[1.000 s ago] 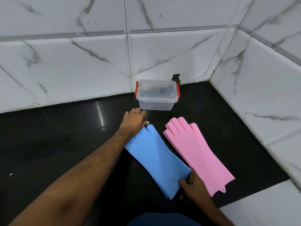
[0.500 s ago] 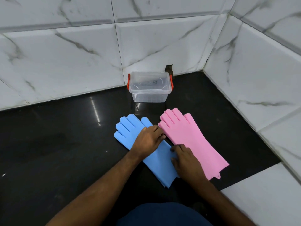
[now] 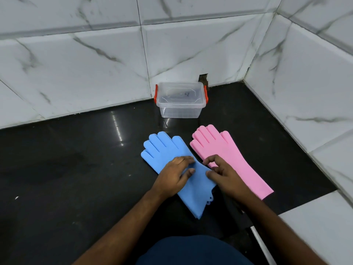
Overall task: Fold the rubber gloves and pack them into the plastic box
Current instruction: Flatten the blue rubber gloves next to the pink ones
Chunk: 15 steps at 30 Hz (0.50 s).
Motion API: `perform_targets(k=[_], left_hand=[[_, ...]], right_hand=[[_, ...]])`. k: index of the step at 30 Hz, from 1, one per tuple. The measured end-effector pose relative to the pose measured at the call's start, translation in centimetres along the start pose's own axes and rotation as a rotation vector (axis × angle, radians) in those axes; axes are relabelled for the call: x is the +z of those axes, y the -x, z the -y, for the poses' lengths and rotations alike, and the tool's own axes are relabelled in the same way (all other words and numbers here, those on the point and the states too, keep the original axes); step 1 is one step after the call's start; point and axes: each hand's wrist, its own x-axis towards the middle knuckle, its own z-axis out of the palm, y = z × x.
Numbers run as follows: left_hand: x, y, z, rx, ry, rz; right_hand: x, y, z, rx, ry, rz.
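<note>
A blue rubber glove (image 3: 164, 148) lies flat on the black counter, fingers pointing away from me. My left hand (image 3: 174, 175) presses on its middle with fairly straight fingers. My right hand (image 3: 221, 173) is at the glove's right edge, thumb on the blue rubber and fingers curled, pinching that edge. A pink rubber glove (image 3: 227, 155) lies flat just to the right, apart from the blue one. The clear plastic box (image 3: 179, 111), with red latches and its lid on, stands behind both gloves against the wall.
White marble-pattern tile walls (image 3: 305, 92) close the counter at the back and right. The glossy black counter (image 3: 66, 169) stretches out to the left. A white ledge (image 3: 321, 232) borders it at the near right. My dark blue clothing (image 3: 191, 251) shows at the bottom.
The left hand came back from the blue glove's fingertips to its middle. The right hand moved from the cuff up to the right edge. The blue glove now lies apart from the pink one.
</note>
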Motion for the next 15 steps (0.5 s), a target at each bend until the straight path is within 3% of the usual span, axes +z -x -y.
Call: perform_targets(k=[3, 7, 10, 13, 15], left_hand=[[-0.3, 1.2, -0.6, -0.033, 0.297, -0.014], [-0.3, 1.9, -2.1, -0.531, 1.211, 0.005], [-1.0, 1.7, -1.6, -0.844, 1.264, -0.162], [-2.2, 1.7, -1.4, -0.730, 1.471, -0.249], [-2.5, 2.0, -1.6, -0.660, 1.426, -0.327]], right_hand=[[0.2, 0.5, 2.1, 0.012, -0.270, 0.157], [0.9, -0.1, 3.2, 0.037, -0.465, 0.259], [1.5, -1.3, 2.8, 0.020, -0.487, 0.160], [1.9, -2.7, 2.2, 0.064, -0.400, 0.167], [2.2, -3.7, 1.8, 0.088, -0.280, 0.189]])
